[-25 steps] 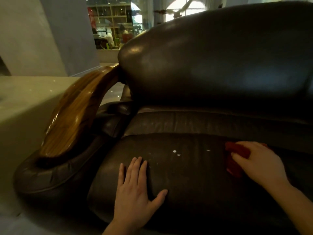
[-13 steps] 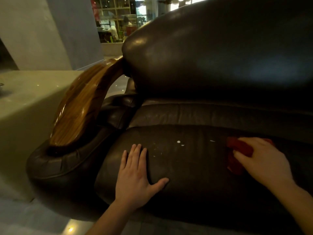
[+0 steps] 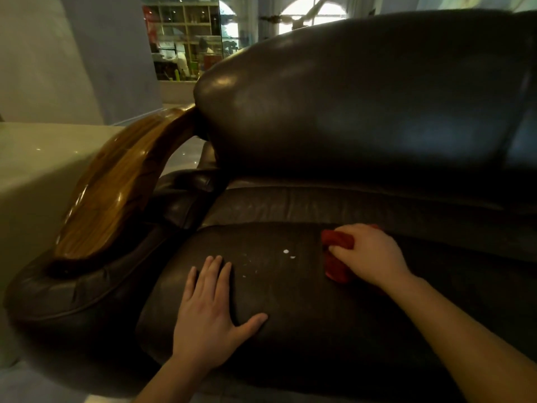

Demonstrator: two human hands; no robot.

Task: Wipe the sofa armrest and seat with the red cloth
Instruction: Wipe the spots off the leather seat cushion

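Observation:
A dark brown leather sofa fills the view. Its seat cushion (image 3: pixel 290 292) carries small white specks (image 3: pixel 286 252) near the middle. My right hand (image 3: pixel 369 254) presses a bunched red cloth (image 3: pixel 337 257) onto the seat, just right of the specks. My left hand (image 3: pixel 209 312) lies flat on the seat's front left part with fingers spread, holding nothing. The armrest (image 3: pixel 122 184) on the left has a glossy wooden top over a padded leather roll (image 3: pixel 66 295).
The sofa's tall leather backrest (image 3: pixel 363 106) rises behind the seat. A pale block or counter (image 3: pixel 26 175) stands to the left of the armrest. Shelves (image 3: pixel 186 39) and windows show far behind. Light floor (image 3: pixel 35 385) lies below at the left.
My right hand has slid the red cloth leftward across the seat, closer to the white specks. My left hand stays flat in the same place. The head view has shifted slightly.

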